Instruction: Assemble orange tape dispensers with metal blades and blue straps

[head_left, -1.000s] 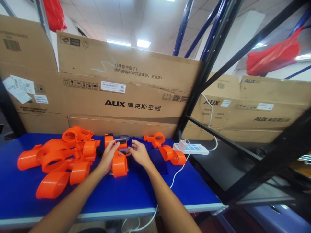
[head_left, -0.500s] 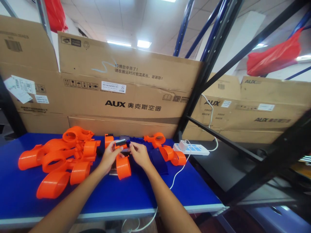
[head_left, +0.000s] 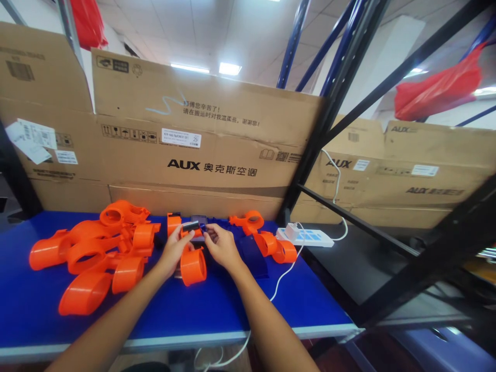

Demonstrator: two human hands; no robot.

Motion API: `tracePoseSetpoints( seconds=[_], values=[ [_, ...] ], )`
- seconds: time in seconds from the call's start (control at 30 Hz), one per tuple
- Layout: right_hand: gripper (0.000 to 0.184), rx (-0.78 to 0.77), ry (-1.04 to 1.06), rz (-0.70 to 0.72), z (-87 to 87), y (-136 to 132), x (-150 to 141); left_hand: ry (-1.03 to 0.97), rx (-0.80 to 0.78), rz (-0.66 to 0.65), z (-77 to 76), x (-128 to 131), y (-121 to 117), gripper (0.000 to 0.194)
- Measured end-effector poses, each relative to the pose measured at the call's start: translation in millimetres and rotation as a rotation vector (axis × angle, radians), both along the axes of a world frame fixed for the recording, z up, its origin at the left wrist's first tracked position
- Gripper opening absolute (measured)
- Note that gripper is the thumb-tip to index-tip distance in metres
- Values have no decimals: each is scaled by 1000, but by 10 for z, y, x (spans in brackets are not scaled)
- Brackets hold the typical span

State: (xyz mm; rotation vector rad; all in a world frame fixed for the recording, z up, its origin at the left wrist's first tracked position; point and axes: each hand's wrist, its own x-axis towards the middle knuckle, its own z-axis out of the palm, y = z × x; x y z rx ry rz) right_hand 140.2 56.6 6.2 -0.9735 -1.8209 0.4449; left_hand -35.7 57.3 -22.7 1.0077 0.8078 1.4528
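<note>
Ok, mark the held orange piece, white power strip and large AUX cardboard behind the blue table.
Held orange piece [head_left: 190, 267]: head view, on its round wall.
White power strip [head_left: 314, 237]: head view, on its top face.
Large AUX cardboard [head_left: 217, 148]: head view, on its printed front.

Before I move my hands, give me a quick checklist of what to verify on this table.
1. Left hand grip on the orange holder: ok, fingers closed on it.
2. Right hand grip on the small dark blue part: cannot tell, contact is hidden.
3. Orange pile apart from the left hand: ok.
4. White cable clear of the right forearm: not ok, it passes behind it in view.
5. Plug fully seated in the power strip: cannot tell.
</note>
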Motion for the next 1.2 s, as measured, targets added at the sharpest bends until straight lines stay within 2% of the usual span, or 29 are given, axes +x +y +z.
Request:
tracePoseSetpoints(
  seconds=[0.13, 0.27, 0.53, 1.2],
  values=[
    [15, 12, 30, -75, 50, -26, 8, -4, 8, 9, 19, 14, -13, 59],
    [14, 30, 39, -107, 80, -47, 2, -10, 14, 14, 26, 20, -19, 55],
    [16, 62, -50, -49, 67, -77, -19, -4, 16, 16, -14, 5, 10, 56],
    [17, 198, -200, -49, 61, -50, 32, -57, -27, -24, 13, 10, -37, 64]
  ],
)
